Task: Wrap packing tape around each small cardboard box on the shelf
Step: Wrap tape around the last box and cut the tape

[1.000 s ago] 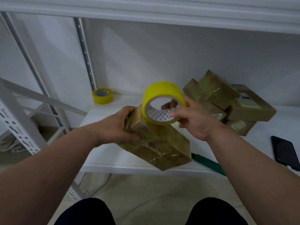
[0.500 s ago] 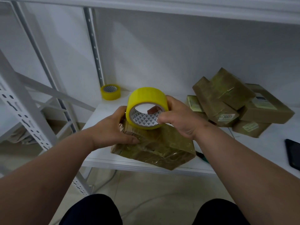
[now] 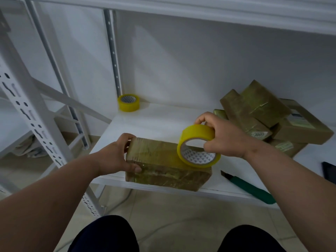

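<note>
1. White metal shelf (image 3: 156, 122), bare wall behind.
2. Box (image 3: 163, 160) lies flat at the front edge, long axis left to right.
3. Left hand (image 3: 116, 157) clamps its left end, thumb on the front face.
4. Right hand (image 3: 223, 135) grips the tape roll (image 3: 198, 144), resting on the box's right end.
5. Judgement: tape runs along the box, between the hands.
6. Right of the grip: box pile (image 3: 269, 120), cutter (image 3: 249, 188). Far left: spare roll (image 3: 128, 103).

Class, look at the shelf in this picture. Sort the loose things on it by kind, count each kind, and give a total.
Tape rolls: 2, one in the right hand, one at the back
Cardboard boxes: 6 that can be told apart, one under the left hand, the rest in the pile
Green-handled cutter: 1
Dark phone: 1
Total: 10
</note>
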A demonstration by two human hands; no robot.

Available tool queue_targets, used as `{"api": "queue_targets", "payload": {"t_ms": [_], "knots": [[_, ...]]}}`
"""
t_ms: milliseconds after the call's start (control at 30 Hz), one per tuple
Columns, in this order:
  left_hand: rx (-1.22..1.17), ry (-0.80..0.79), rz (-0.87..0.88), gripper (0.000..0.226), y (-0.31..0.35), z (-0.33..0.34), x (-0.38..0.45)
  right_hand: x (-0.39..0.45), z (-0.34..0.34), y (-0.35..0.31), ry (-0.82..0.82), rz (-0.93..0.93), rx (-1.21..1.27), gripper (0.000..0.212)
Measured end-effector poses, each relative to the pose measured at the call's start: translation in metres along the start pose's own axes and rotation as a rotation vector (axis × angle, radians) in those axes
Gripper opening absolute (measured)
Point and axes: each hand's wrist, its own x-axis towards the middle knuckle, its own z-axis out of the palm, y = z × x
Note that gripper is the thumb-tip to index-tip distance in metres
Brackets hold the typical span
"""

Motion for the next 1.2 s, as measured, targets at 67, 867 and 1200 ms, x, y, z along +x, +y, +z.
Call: {"api": "queue_targets", "payload": {"t_ms": [67, 867, 1200], "knots": [[-0.014, -0.004, -0.02, 0.088, -0.006, -0.001, 0.0, -0.002, -0.008, 0.007, 0.003, -0.005, -0.098, 0.055], [-0.071, 0.018, -0.074, 0.09, -0.033, 0.012, 0.006, -0.017, -0.002, 0.053, 0.029, -0.156, -0.45, 0.063], [-0.061, -0.004, -0.097, 0.092, -0.031, 0.008, 0.008, -0.026, 0.012, 0.088, -0.039, -0.212, -0.716, 0.074]]}}
